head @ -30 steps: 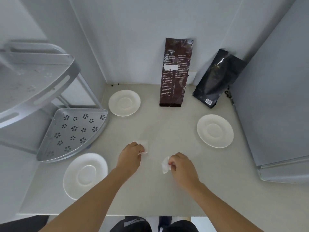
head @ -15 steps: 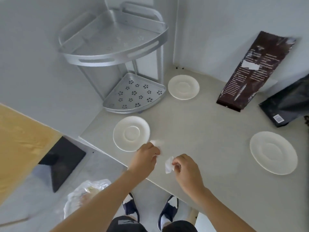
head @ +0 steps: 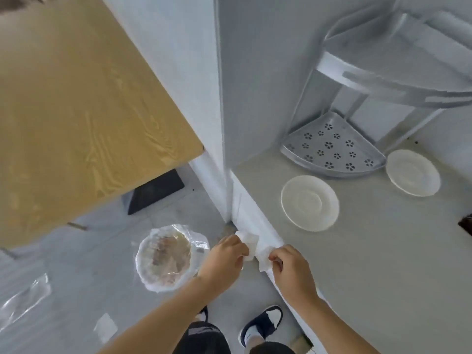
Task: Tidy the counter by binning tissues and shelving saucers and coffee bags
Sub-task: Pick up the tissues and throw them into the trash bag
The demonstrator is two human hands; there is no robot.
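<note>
My left hand (head: 224,259) grips a crumpled white tissue (head: 248,240) just past the counter's front edge, above the floor. My right hand (head: 291,268) pinches a second white tissue (head: 263,259) right at that edge. A bin lined with clear plastic (head: 167,256) stands on the floor to the left of my left hand. Two white saucers lie on the grey counter: one (head: 309,202) near the front, another (head: 412,172) further right. A silver two-tier corner shelf (head: 332,146) stands at the back against the wall. Only a dark corner of a coffee bag (head: 467,223) shows at the right edge.
A wooden tabletop (head: 76,111) juts in from the upper left, above the floor. A black object (head: 155,190) lies on the floor under it. Loose clear plastic (head: 23,300) lies at the lower left. My feet in slippers (head: 263,323) stand by the counter.
My view has swung left and down toward the floor. Both hands have carried their tissues from the counter top to its front edge, the left one now beyond it and close to the bin.
</note>
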